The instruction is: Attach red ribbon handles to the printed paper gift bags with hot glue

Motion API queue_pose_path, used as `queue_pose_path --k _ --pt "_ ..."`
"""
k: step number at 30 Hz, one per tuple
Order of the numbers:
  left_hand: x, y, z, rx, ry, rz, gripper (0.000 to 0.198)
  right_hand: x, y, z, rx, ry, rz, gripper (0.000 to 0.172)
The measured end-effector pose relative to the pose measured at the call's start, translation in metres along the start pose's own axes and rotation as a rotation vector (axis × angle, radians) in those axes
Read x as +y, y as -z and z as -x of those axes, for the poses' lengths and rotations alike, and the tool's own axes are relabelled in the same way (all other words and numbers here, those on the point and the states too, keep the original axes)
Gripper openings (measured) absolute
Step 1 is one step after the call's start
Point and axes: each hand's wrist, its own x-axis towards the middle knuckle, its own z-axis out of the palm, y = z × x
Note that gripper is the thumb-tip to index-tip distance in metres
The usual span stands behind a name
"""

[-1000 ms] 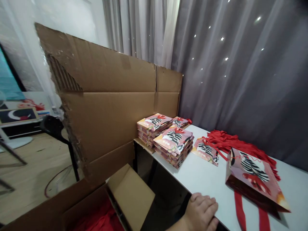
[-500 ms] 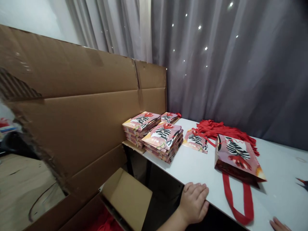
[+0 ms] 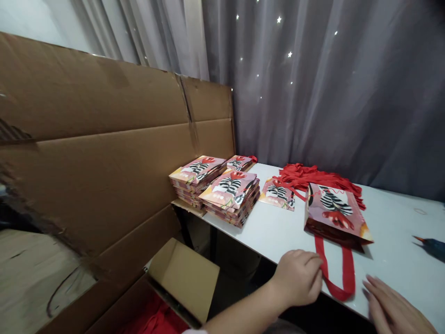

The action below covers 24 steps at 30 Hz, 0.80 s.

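My left hand (image 3: pixel 299 278) is at the table's front edge, its fingers curled together at the left side of a red fabric handle (image 3: pixel 348 273). That handle loops toward me from under a printed paper bag (image 3: pixel 335 208), which lies on the table with its open end facing me. My right hand (image 3: pixel 396 304) is to the right of the loop, apart from it, fingers stretched out and holding nothing. The bag shows black-and-white stripes and a red flower on pink.
Stacks of flat printed bags (image 3: pixel 229 192) stand at the table's left end, beside a single flat bag (image 3: pixel 277 194). Red straps (image 3: pixel 320 178) lie piled behind. A dark tool with an orange tip (image 3: pixel 431 246) is at right. A tall cardboard sheet (image 3: pixel 132 176) and an open box (image 3: pixel 187 273) are left.
My left hand has moved right from the bare table edge to the red handle. My right hand has come further into view, toward the handle. The view has shifted slightly.
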Motion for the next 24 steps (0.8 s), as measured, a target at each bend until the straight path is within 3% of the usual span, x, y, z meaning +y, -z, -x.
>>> queue_pose_path --k 2,5,7,10,15,19,24 --pt "0.005 -0.007 -0.029 -0.248 0.004 -0.033 0.036 -0.008 -0.003 -0.031 -0.034 -0.025 -0.004 0.036" --pt "0.003 -0.028 -0.069 -0.351 -0.032 -0.028 0.048 -0.015 -0.015 -0.084 -0.156 -0.098 -0.03 0.045" --pt "-0.003 -0.043 -0.089 -0.395 -0.021 -0.037 0.043 -0.014 -0.026 -0.112 -0.269 -0.123 -0.039 0.046" --pt "-0.013 -0.056 -0.105 -0.466 0.076 -0.083 0.038 -0.005 -0.042 -0.133 -0.355 -0.131 -0.009 0.042" --pt "-0.016 -0.062 -0.104 -0.643 0.166 -0.082 0.039 0.018 -0.064 -0.123 -0.321 -0.052 0.016 0.038" --pt "-0.011 -0.062 -0.103 -0.753 0.247 -0.058 0.044 0.045 -0.086 -0.106 -0.05 0.194 0.076 0.041" --pt "-0.007 -0.056 -0.098 -0.765 0.329 -0.043 0.056 0.071 -0.108 -0.091 -0.064 0.212 -0.024 0.038"
